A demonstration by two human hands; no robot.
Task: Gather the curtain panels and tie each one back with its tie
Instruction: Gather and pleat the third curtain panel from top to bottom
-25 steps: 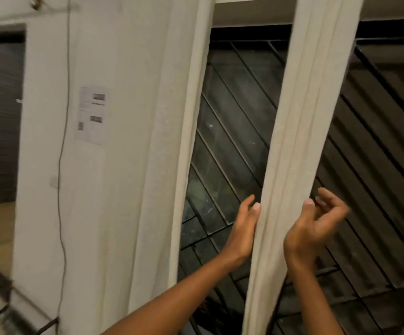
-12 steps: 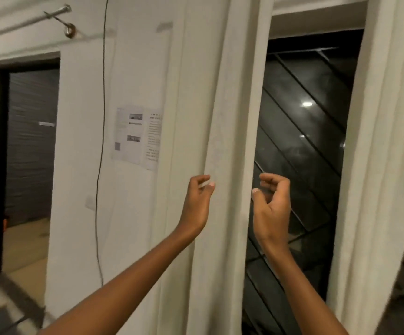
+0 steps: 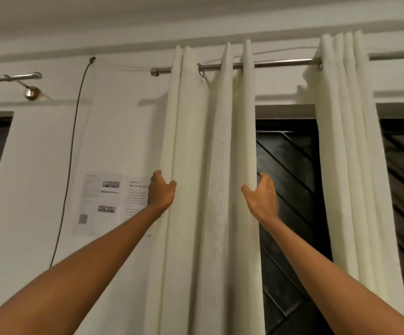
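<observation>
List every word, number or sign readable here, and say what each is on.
"TASK ID": heading of the right-hand paper sheet on the wall; the character after it is blurred.
Other print on that sheet and on the left-hand sheet: too small to read.
QR code: on the left-hand sheet, no legible text.
No text on the curtain panels or the rod.

The printed sheet [image 3: 102, 201] on the wall [image 3: 27, 165] seems headed "TASK ID". Its other lines are too blurred to read. A scan code [image 3: 83, 218] marks its lower left corner.
</observation>
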